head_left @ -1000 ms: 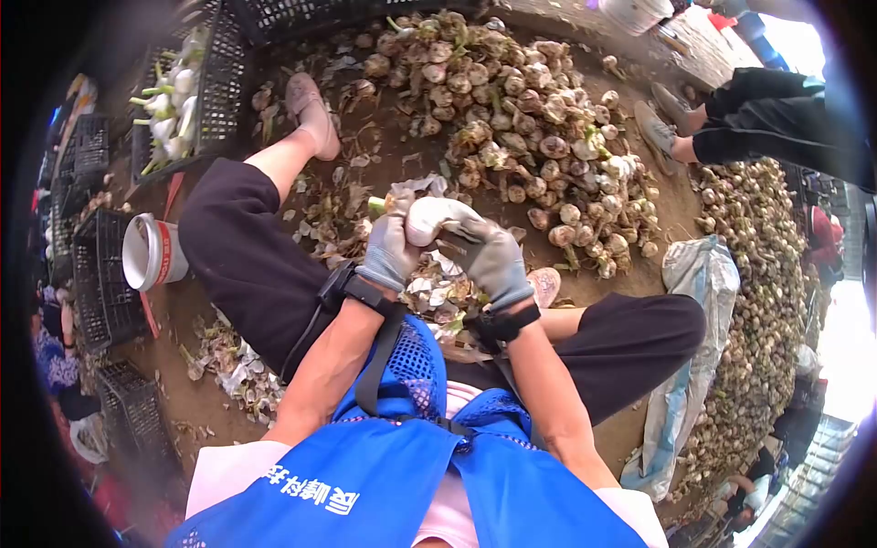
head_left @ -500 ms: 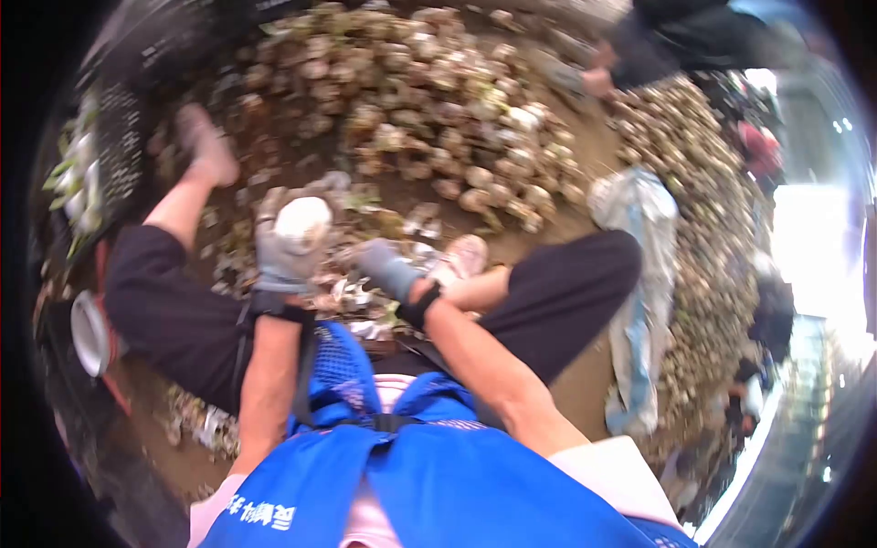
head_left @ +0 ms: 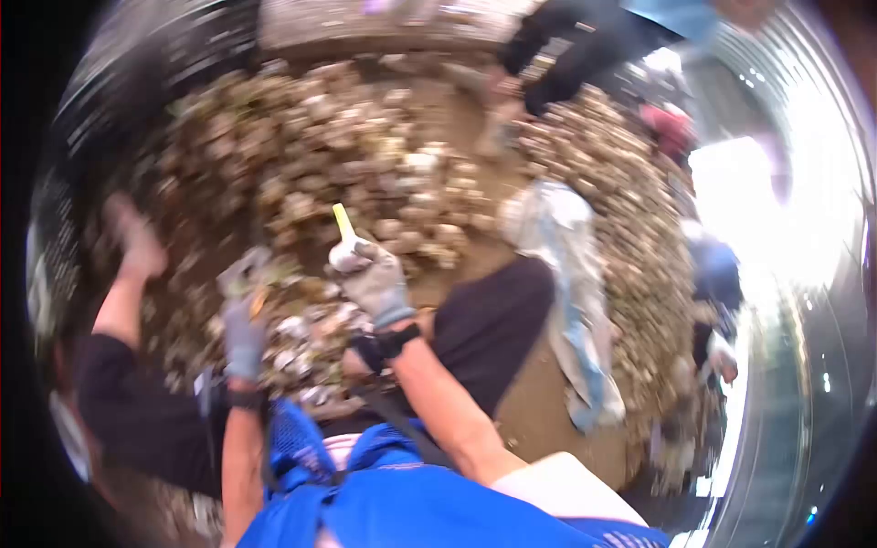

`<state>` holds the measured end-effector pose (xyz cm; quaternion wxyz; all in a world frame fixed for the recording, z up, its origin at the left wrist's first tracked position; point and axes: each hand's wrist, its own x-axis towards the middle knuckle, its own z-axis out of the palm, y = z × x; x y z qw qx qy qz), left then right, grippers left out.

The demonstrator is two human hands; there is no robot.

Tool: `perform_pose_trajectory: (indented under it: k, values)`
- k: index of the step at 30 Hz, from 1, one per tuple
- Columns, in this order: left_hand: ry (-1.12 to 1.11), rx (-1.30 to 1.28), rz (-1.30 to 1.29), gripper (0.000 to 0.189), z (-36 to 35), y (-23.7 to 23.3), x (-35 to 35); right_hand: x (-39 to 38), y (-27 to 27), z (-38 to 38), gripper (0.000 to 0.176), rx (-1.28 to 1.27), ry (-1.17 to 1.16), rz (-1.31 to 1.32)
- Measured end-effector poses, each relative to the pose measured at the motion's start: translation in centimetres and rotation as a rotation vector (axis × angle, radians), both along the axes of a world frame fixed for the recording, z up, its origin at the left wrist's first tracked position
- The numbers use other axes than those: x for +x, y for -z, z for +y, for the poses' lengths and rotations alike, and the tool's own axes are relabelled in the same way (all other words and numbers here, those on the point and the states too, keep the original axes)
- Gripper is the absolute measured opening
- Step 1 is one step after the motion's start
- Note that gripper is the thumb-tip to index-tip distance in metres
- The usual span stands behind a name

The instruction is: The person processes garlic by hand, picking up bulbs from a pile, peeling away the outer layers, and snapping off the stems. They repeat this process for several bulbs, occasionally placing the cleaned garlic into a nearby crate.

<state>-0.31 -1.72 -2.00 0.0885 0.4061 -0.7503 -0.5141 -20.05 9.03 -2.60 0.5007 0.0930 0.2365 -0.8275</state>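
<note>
My right hand (head_left: pixel 376 281), in a grey work glove, grips a white garlic bulb (head_left: pixel 345 256). A short yellow-green stem on the bulb points up and away from me. My left hand (head_left: pixel 244 333), also gloved, is left of it, low over the scattered garlic skins (head_left: pixel 297 342). Motion blurs its fingers, and a small orange thing (head_left: pixel 258 300) shows beside them; I cannot make out whether it is held. Just beyond both hands lies a large heap of garlic bulbs (head_left: pixel 320 146).
A white and blue sack (head_left: pixel 571 301) lies right of my bent knee. Past it runs another long garlic pile (head_left: pixel 630 265). A person in dark clothes (head_left: pixel 585 55) is at the far right of the heap. My bare foot (head_left: pixel 137 242) rests at the left.
My right hand has risen from beside my foot and now holds a stemmed garlic bulb. The white bulb previously in my left hand no longer shows there; that hand is lower. The camera view has shifted.
</note>
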Motion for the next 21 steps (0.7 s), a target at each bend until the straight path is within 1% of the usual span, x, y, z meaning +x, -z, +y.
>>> perform_pose_trajectory:
  k: [1, 2, 3, 4, 5, 6, 7, 8, 9, 10, 11, 12, 13, 15, 16, 17, 19, 20, 21]
  values:
    - [0.048, 0.000, 0.201, 0.039, 0.4, 1.2, 0.1, -1.0, -2.1, 0.7, 0.020, 0.107, 0.174, -0.144]
    - [0.116, -0.333, 0.231, 0.046, 1.1, 0.1, -1.0, -3.8, -0.1, 2.0, 0.012, -0.206, 0.121, -0.152]
    - [0.138, -0.692, 0.217, 0.053, 1.6, -1.2, -0.8, -4.1, -2.6, 2.3, 0.012, -0.021, 0.268, -0.080]
    - [0.157, -0.650, 0.117, 0.062, 1.9, -2.0, -0.9, -3.2, -4.2, 1.6, 0.009, 0.238, 0.440, 0.142]
    - [0.072, -0.177, 0.268, 0.067, 1.6, -0.1, -0.6, -3.2, -3.0, 2.3, 0.013, 0.041, 0.247, 0.467]
    - [0.010, 0.129, 0.634, 0.059, 1.9, -0.7, -0.3, -0.8, -4.1, 1.0, 0.027, 0.394, 0.299, 0.666]
    - [-0.074, 1.034, 0.990, 0.049, 1.8, -0.3, 0.4, 2.2, -7.2, -0.2, 0.047, 0.467, 0.103, 0.900]
    - [-0.211, 1.445, 1.132, 0.047, 1.2, -2.5, 0.6, 3.0, -5.7, -1.1, 0.058, 0.616, -0.185, 1.194]
    - [-0.312, 1.356, 0.974, 0.046, 0.8, -3.2, 0.8, 6.0, -7.8, -2.5, 0.056, 0.466, -0.459, 1.376]
    - [-0.553, 1.029, 0.965, 0.045, 1.8, -0.6, 0.2, 7.3, -6.9, -3.6, 0.048, 0.310, -0.680, 1.388]
    - [-0.693, 1.356, 1.000, 0.037, 0.8, 1.7, 2.4, 7.9, -6.3, -4.2, 0.040, 0.160, -0.876, 1.399]
    - [-0.740, 1.259, 0.926, 0.033, 0.8, 1.5, 3.6, 7.7, -6.7, -5.9, 0.026, 0.335, -0.971, 1.103]
    - [-0.786, 1.175, 0.844, 0.030, 1.4, 0.9, 4.0, 7.1, -5.4, -7.1, 0.022, 0.294, -0.868, 0.948]
    - [-0.966, 1.282, 0.736, 0.030, 3.1, 1.3, 2.8, 5.5, 2.2, -9.5, 0.023, 0.545, -0.756, 1.129]
    - [-0.855, 1.287, 0.647, 0.036, 4.2, 1.4, 2.7, 5.7, 4.9, -11.0, 0.024, 0.494, -0.912, 1.234]
    - [-0.699, 1.367, 0.644, 0.037, 4.5, 1.2, 3.1, 5.8, 6.8, -12.0, 0.025, 0.442, -1.068, 1.338]
    - [-0.554, 1.140, 0.734, 0.037, 3.8, -2.0, 3.3, 9.4, 8.6, -13.5, 0.032, 0.182, -1.101, 1.701]
    - [-0.568, 1.078, 0.772, 0.038, 3.5, -2.1, 3.4, 11.1, 9.2, -14.1, 0.038, 0.169, -1.258, 1.881]
    - [-0.585, 1.093, 0.792, 0.039, 2.4, -4.2, 3.7, 13.2, 9.6, -14.8, 0.044, 0.126, -1.403, 2.066]
